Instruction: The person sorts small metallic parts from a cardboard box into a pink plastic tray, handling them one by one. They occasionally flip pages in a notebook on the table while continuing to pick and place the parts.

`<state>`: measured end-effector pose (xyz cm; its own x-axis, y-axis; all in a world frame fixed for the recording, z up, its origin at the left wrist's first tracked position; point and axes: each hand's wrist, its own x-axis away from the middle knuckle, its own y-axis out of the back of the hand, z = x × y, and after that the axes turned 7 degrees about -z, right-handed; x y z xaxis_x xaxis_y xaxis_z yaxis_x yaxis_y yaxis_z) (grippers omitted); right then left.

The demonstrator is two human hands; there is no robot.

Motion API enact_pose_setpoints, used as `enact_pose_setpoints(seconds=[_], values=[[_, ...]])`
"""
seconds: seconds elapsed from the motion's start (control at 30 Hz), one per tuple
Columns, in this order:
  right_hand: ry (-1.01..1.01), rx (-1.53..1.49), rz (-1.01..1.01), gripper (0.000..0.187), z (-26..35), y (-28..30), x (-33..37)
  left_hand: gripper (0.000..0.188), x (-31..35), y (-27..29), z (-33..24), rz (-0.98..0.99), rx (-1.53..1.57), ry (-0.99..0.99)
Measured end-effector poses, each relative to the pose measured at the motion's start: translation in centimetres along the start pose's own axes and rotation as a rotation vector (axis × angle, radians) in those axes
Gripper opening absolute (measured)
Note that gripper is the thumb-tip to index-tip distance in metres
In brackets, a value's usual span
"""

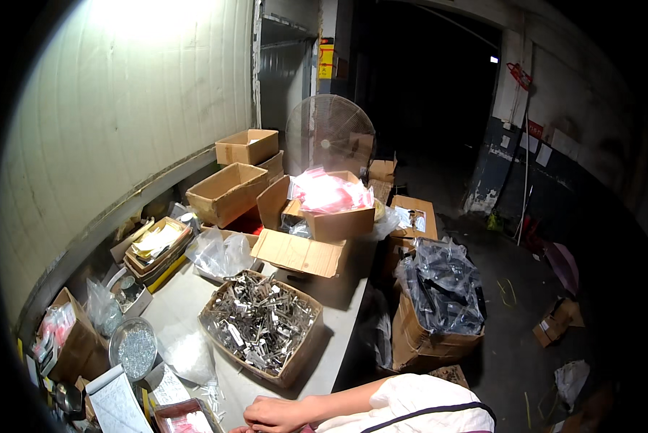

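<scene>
My right hand (pixel 277 414) is at the lower edge, over the near end of the white table (pixel 340 317). Its fingers curl downward and look closed, but the picture's edge cuts off their tips and anything in them. My left hand is not clearly in view. Just left of my right hand sits a small open box (pixel 207 408) with pink-and-white packets in it. Small white pieces (pixel 213 393) lie loose beside that box. Beyond my hand stands a cardboard box (pixel 292 377) heaped with small metal clips (pixel 262 321).
A bowl of small metal parts (pixel 136 349), a clear plastic bag (pixel 192 359) and a notepad (pixel 117 405) crowd the left. Behind are cardboard boxes (pixel 226 195), pink bags (pixel 331 191) and a fan (pixel 329 130). A carton of plastic-wrapped black parts (pixel 446 289) stands right of the table.
</scene>
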<state>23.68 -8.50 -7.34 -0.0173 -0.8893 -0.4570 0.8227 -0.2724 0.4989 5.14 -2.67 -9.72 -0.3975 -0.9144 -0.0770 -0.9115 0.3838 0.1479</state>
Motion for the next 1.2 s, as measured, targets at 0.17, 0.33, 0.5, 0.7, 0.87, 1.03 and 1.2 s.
enact_pose_setpoints(seconds=[0.17,0.33,0.5,0.7,0.87,1.03,1.2], values=[[0.172,-0.015,-0.006,0.015,1.8,-0.6,-0.9,0.012,0.1,3.0,0.9,-0.085,0.181,-0.092],[0.079,-0.135,0.143,0.016,4.0,-1.6,-2.3,0.011,2.8,5.6,-3.9,-0.229,0.175,0.095],[0.025,-0.287,0.368,0.011,6.0,-3.5,-3.2,0.016,5.5,7.8,-2.5,-0.443,0.598,0.177],[-0.167,-0.297,0.483,0.012,3.1,-6.2,-4.7,0.016,13.0,12.6,-1.9,-0.835,0.898,0.322],[0.107,-0.221,0.465,0.02,-1.5,-10.3,-9.6,0.015,18.1,15.1,1.9,-1.007,1.464,0.233],[0.217,0.146,0.515,0.057,-3.9,-15.6,-14.0,0.017,20.4,14.5,1.2,-1.054,1.604,0.008],[0.442,0.37,0.511,0.077,-13.3,-21.9,-13.3,0.021,25.8,13.2,0.1,-1.197,1.393,0.188]])
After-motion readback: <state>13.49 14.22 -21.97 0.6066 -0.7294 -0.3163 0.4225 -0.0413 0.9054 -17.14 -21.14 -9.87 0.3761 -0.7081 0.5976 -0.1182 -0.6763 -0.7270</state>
